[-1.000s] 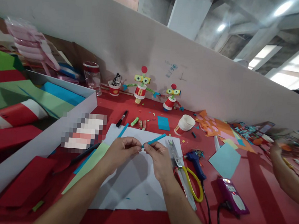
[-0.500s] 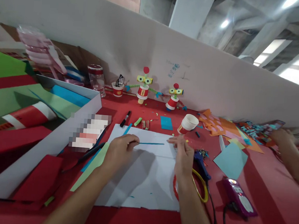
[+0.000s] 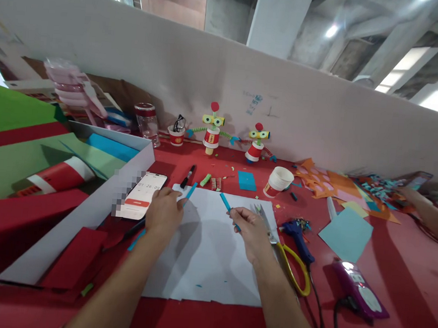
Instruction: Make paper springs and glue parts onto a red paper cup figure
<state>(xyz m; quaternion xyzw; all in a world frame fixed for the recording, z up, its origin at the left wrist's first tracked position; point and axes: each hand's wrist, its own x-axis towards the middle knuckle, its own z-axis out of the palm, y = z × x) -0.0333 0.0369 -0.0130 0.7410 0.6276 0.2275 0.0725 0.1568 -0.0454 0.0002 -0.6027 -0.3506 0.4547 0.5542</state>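
Note:
My right hand (image 3: 249, 229) pinches a short blue paper strip (image 3: 224, 202) between thumb and fingers, above a white paper sheet (image 3: 211, 264). My left hand (image 3: 164, 211) is at the sheet's upper left, its fingers closed at a longer blue paper strip (image 3: 190, 194); part of that strip is hidden beneath the hand. Scissors (image 3: 297, 271) with yellow handles lie beside my right wrist, their blades pointing up over the sheet's right edge. Small blue scraps (image 3: 199, 285) rest low on the sheet.
Two paper-cup robot figures (image 3: 211, 138) stand by the wall. Stacked cups (image 3: 279, 181), a blue glue gun (image 3: 299, 239) and a purple corded device (image 3: 360, 291) are on the right. A phone (image 3: 140, 201) and a white box (image 3: 82, 214) lie left. Another person's arm (image 3: 427, 216) reaches in at right.
The thin blue strip between my hands has gone from my left hand's fingers; my right hand now holds a blue strip. My left hand moved left onto the longer strip. The scissors show more fully.

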